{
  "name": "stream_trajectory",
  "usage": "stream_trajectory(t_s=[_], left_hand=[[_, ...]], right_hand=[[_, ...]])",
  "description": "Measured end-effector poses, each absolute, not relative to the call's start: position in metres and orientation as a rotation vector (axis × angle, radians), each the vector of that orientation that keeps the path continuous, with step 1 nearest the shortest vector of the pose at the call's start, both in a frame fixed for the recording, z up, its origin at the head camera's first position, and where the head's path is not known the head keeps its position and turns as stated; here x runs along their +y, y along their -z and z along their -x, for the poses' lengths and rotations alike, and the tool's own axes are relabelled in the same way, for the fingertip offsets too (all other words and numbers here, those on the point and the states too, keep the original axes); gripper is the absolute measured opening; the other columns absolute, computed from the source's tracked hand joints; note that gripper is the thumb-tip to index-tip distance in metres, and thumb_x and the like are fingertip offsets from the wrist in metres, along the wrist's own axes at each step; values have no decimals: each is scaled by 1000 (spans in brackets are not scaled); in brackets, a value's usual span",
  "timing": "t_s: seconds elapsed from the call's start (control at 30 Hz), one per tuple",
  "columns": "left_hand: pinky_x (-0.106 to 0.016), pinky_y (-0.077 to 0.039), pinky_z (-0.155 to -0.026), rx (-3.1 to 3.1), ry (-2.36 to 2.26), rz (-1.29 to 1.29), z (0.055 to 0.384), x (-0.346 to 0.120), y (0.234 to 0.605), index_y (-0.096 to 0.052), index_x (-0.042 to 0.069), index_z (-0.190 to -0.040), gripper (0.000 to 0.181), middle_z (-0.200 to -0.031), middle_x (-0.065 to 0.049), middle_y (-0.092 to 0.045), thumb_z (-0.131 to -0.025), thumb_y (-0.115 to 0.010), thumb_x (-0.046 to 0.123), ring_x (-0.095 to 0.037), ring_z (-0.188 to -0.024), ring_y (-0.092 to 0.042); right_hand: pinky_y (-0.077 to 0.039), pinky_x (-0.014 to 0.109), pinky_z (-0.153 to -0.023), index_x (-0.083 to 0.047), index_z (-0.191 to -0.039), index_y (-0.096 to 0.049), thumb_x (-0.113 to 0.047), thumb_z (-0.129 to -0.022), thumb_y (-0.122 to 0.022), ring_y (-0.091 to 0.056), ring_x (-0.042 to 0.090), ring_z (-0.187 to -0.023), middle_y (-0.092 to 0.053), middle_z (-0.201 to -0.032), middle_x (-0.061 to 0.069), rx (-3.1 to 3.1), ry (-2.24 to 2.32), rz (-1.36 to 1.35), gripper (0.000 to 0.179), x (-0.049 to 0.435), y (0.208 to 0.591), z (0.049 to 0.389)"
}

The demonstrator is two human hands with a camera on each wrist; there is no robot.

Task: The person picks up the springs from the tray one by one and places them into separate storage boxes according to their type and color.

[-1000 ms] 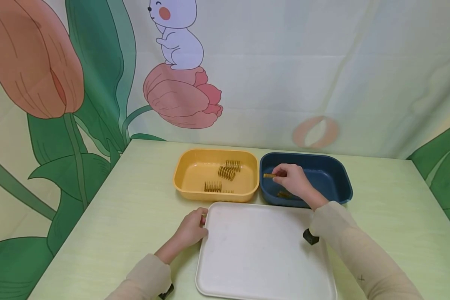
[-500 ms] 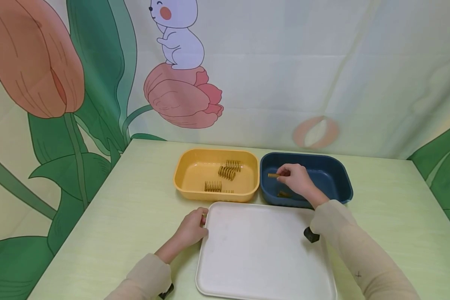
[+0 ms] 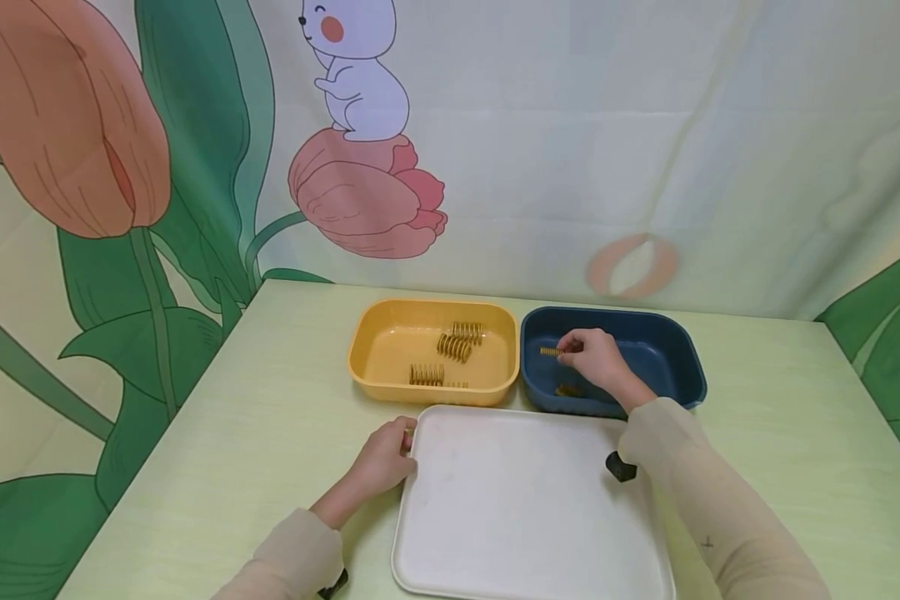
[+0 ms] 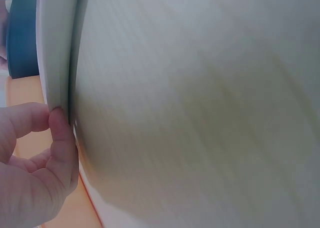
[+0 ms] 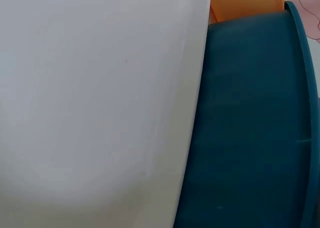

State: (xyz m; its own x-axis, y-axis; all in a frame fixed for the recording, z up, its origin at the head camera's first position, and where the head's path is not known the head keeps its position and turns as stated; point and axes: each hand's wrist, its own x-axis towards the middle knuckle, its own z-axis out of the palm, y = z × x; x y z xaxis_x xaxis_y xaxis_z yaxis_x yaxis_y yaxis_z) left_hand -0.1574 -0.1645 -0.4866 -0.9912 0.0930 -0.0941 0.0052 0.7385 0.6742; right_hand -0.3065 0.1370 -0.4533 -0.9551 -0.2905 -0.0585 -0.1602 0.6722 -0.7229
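Observation:
Over the dark blue bin, my right hand pinches a small brass-coloured coil spring between thumb and fingers. Another spring lies in that bin, below the hand. My left hand holds the left edge of the white tray near its far corner. The left wrist view shows the thumb and a finger of that left hand pinching the tray rim. Neither the right hand nor its spring shows in the right wrist view, where the tray hides part of the blue bin.
The yellow bin stands left of the blue one, with several springs in it. Both bins sit behind the tray on the pale green table. A printed curtain hangs behind the table.
My right hand has shifted slightly to the right over the blue bin with the spring pinched in it. My left hand has stayed on the tray edge.

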Motion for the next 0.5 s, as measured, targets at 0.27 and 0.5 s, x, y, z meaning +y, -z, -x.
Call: stream_trajectory(t_s=[0.27, 0.5], left_hand=[[-26, -36, -64, 2805, -1102, -72, 158, -165, 486, -48, -6, -113, 50, -78, -6, -48, -64, -60, -8, -15, -70, -42], [-26, -36, -64, 2800, -1113, -64, 157, -164, 486, -48, -6, -113, 51, -79, -6, -48, -64, -60, -8, -16, -71, -42]], right_hand=[[-45, 28, -64, -2, -91, -63, -8, -81, -60, -54, 19, -73, -60, -85, 12, 2687, 1120, 384, 12, 140, 455, 308], [-45, 29, -65, -2, -90, -63, -9, -81, -60, -54, 19, -74, -60, -84, 11, 2679, 1100, 398, 12, 143, 458, 311]])
